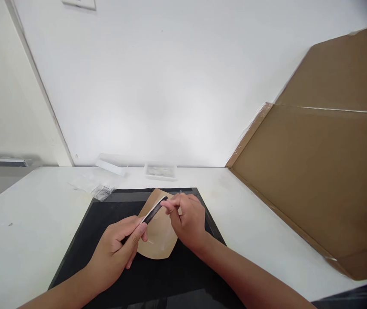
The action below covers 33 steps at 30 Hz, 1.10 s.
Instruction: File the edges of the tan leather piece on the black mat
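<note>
My left hand (122,244) is closed around the lower end of a nail file (153,211), a slim strip with a dark face and a pale edge. It slants up and to the right. My right hand (188,216) has its fingers curled in a pinch, with the fingertips at the file's upper end. Whatever those fingers hold is too small or hidden to make out. Under both hands lies a tan paper sheet (159,244) with a curved lower edge, partly covered by them. It rests on a black mat (109,223).
Behind the mat stands a small clear plastic box (160,171). Clear plastic packaging (96,182) lies at the back left of the white table (25,231). A large cardboard panel (318,171) rises along the right, and a white wall (157,86) closes the back.
</note>
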{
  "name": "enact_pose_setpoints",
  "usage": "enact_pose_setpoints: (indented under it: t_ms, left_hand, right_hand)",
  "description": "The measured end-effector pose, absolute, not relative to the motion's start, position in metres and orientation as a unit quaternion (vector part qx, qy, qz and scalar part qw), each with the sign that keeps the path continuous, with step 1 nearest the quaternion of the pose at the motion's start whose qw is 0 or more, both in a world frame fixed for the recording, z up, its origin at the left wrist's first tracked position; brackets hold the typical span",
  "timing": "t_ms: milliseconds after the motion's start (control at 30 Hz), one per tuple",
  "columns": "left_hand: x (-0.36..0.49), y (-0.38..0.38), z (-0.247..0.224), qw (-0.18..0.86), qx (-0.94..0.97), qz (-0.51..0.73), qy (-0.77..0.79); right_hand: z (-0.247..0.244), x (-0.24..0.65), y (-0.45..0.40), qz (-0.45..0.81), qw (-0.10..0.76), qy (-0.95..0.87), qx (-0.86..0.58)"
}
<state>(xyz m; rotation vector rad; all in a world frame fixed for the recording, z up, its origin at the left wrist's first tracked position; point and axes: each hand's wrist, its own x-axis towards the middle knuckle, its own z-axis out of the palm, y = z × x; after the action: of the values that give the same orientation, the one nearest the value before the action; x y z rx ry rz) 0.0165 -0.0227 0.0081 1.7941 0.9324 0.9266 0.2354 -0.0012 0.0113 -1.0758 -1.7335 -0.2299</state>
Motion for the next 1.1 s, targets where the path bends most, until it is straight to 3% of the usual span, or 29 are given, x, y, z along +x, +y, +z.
enact_pose_setpoints:
  t_ms: [1100]
  left_hand:
    - [0.0138, -0.0217, 0.0046, 0.431, 0.735, 0.363, 0.377]
  right_hand:
    - [0.0127, 0.2348, -0.0025, -0.089, 0.503, -0.754, -0.414]
